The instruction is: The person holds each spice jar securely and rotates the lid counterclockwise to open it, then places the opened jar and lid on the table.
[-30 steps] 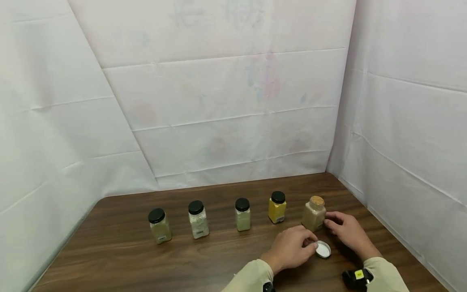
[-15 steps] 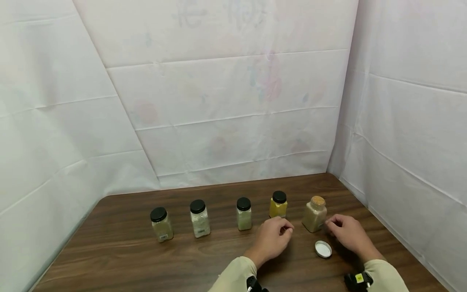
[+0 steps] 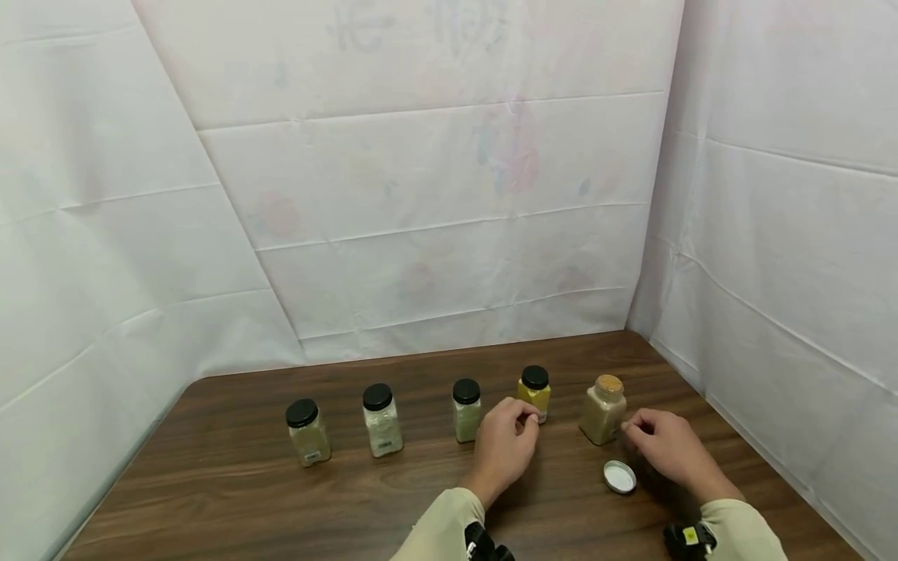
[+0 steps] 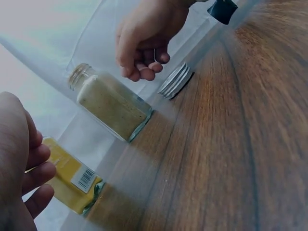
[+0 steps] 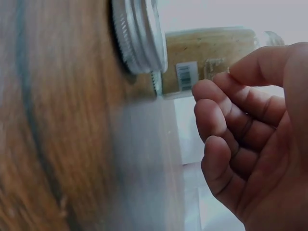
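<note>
My left hand, fingers loosely bent and holding nothing, is in front of the yellow jar, which has a black lid; the fingertips overlap the jar's lower part in the head view. To its right stands a square glass jar of tan powder, its threaded mouth uncovered and orange-brown on top. Beside that jar, my right hand is relaxed with loosely curled fingers and holds nothing. A silvery screw lid lies on the table between the hands, white inside facing up.
Further left, in a loose row, stand a black-lidded jar of green powder, a taller pale jar and an olive-coloured jar. White cloth hangs behind and beside the brown wooden table.
My left hand has moved away from the silvery lid, leftward and forward to the yellow jar. The right hand and the jars have stayed nearly where they were.
</note>
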`<state>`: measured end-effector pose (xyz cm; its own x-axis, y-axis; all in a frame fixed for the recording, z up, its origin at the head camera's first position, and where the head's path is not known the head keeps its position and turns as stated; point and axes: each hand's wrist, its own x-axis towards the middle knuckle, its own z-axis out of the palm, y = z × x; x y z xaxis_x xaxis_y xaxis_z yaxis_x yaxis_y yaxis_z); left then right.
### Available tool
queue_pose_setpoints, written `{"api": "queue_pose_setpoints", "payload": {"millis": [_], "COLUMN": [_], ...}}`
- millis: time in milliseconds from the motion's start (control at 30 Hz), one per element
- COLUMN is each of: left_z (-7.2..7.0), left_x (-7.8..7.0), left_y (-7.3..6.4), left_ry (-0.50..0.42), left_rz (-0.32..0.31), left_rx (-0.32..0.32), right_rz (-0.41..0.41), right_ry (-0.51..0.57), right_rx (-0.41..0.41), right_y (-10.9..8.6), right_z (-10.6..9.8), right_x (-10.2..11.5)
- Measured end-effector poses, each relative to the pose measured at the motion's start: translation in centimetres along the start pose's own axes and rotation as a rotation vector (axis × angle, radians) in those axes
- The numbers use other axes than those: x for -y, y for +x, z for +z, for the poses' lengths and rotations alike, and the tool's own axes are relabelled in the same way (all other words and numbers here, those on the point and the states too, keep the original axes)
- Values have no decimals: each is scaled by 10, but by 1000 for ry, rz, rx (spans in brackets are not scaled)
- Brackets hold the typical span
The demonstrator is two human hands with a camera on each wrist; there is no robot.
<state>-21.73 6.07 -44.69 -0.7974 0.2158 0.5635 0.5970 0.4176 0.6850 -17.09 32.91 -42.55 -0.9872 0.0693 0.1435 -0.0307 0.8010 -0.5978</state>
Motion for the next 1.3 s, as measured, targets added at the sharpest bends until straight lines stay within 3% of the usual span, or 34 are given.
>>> {"api": "queue_pose_setpoints", "payload": {"millis": [400, 600, 800, 967, 1133, 1300], "left_z": [1, 3, 4, 6, 8, 9], "left_x": [6, 6, 6, 6, 6, 6], "left_y": [1, 3, 3, 3, 1, 0], "left_ry": [11, 21, 21, 25, 56, 100], "left_rz": [-16, -18, -37, -49, -22, 3], "left_rx": [-67, -98, -116, -104, -107, -114], "right_rz": [-107, -171, -174, -188, -199, -140], "right_ry": [10, -27, -23, -16, -22, -51], "right_rx": [141, 154, 172, 134, 137, 157], "right_y": [-3, -4, -2, 2, 6, 9], "right_z": [-2, 1, 12, 21, 32, 42], "right_x": [21, 34, 46, 51, 58, 68]}}
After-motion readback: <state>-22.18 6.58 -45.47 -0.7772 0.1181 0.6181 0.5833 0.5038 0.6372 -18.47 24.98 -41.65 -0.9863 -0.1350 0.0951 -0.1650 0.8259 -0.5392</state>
